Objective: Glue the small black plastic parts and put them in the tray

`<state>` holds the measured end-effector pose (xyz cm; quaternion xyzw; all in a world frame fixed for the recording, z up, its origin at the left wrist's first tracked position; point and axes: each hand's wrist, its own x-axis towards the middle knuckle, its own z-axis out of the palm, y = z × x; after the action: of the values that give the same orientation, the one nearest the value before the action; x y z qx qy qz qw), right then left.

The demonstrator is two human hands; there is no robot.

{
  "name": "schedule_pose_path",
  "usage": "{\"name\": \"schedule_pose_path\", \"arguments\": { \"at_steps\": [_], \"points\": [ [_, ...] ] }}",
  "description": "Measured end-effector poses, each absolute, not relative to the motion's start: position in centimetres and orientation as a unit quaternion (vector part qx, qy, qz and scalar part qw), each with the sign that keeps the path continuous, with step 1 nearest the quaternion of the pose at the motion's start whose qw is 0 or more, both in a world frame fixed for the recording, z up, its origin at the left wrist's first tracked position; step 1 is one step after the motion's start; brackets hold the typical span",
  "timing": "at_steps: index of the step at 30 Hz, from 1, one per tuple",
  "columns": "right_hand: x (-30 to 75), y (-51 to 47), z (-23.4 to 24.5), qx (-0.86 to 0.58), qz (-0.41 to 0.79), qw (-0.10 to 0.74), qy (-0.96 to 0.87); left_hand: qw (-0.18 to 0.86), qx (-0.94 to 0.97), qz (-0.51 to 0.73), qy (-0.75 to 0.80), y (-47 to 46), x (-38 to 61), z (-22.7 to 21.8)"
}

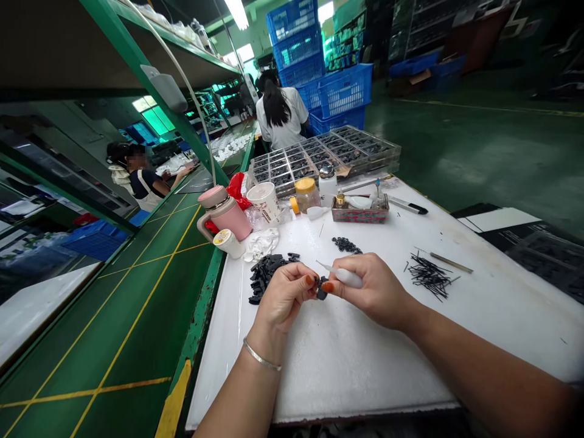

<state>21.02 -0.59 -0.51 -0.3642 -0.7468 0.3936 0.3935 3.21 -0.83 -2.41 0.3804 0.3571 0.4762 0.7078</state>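
Bracelet (261, 359) on our left wrist comes closest. Beyond it our left hand (285, 295) pinches a small black part (322, 287) tight between thumb and fingertips, above the white table (342, 365). Our right hand (374, 289) meets the part from 3 o'clock, fingers curled closed around a white tool (344, 277). A pile of black parts (267, 277) lies at 11 o'clock, and black pins (429, 277) at 3 o'clock.

We see a ceiling tube (238, 12) glaring far beyond our fingers (305, 285), the table (365, 365) beneath them evenly lit, edges warped.
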Motion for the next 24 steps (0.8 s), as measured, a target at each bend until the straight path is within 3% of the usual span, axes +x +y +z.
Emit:
{"name": "schedule_pose_path", "arguments": {
  "at_steps": [7, 14, 18, 24],
  "points": [
    [21.0, -0.7, -0.4, -0.381, 0.402, 0.383, -0.74, 0.666, 0.422, 0.478, 0.387, -0.8, 3.0, -2.3],
    [20.9, -0.4, -0.4, -0.397, 0.524, 0.345, -0.669, 0.606, 0.487, 0.472, 0.416, -0.6, 2.6, -2.5],
    [21.0, -0.3, -0.4, -0.388, 0.54, 0.344, -0.663, 0.675, 0.433, 0.455, 0.387, -0.5, 2.6, -2.7],
    [21.1, -0.8, -0.5, -0.35, 0.424, 0.378, -0.745, 0.784, 0.341, 0.411, 0.317, -0.4, 2.7, -3.2]
  ]
}}
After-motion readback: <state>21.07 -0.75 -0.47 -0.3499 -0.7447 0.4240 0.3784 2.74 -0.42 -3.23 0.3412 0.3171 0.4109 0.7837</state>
